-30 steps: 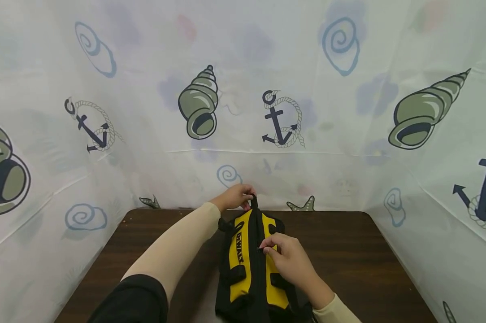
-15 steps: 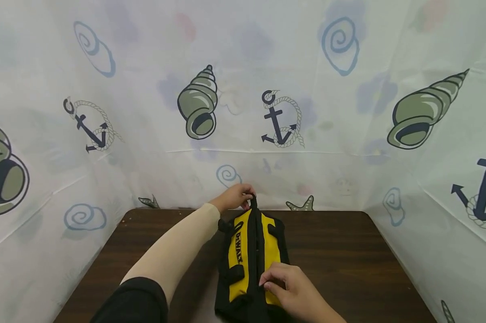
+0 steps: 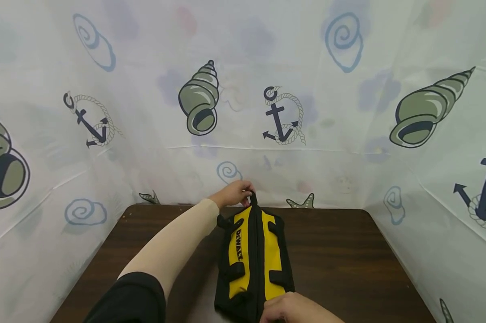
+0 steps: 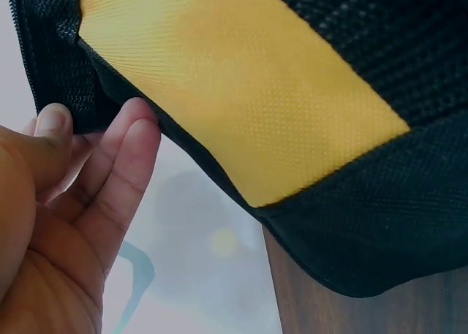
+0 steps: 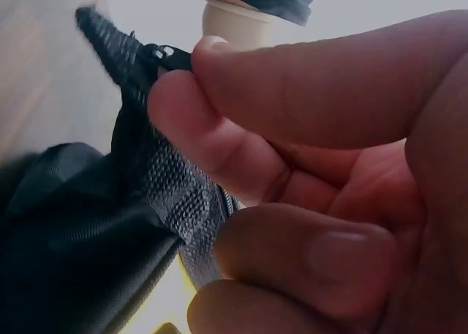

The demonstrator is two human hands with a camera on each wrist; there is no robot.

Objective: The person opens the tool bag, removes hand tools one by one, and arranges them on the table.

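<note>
A black and yellow DeWalt tool bag (image 3: 272, 251) lies lengthwise on the table, its zipper (image 3: 261, 251) running down the middle and closed along the part that shows. At the far end my left hand (image 3: 232, 194) pinches the black end tab (image 4: 62, 71) between thumb and fingers. My right hand (image 3: 299, 309) is at the near end, partly cut off by the head view's bottom edge. In the right wrist view its thumb and forefinger pinch the small dark zipper pull (image 5: 172, 55), close to the near end tab (image 5: 102, 42). The other fingers curl below.
The dark brown wooden table (image 3: 340, 251) extends on both sides of the bag. Behind and beside it hangs a pale curtain (image 3: 331, 175) printed with shells and anchors. Black loop handles (image 3: 236, 271) lie on the bag's sides.
My right hand has drawn the zipper pull along the bag from its middle to the near end, and the dark gap has closed. The left hand has kept its hold on the far tab.
</note>
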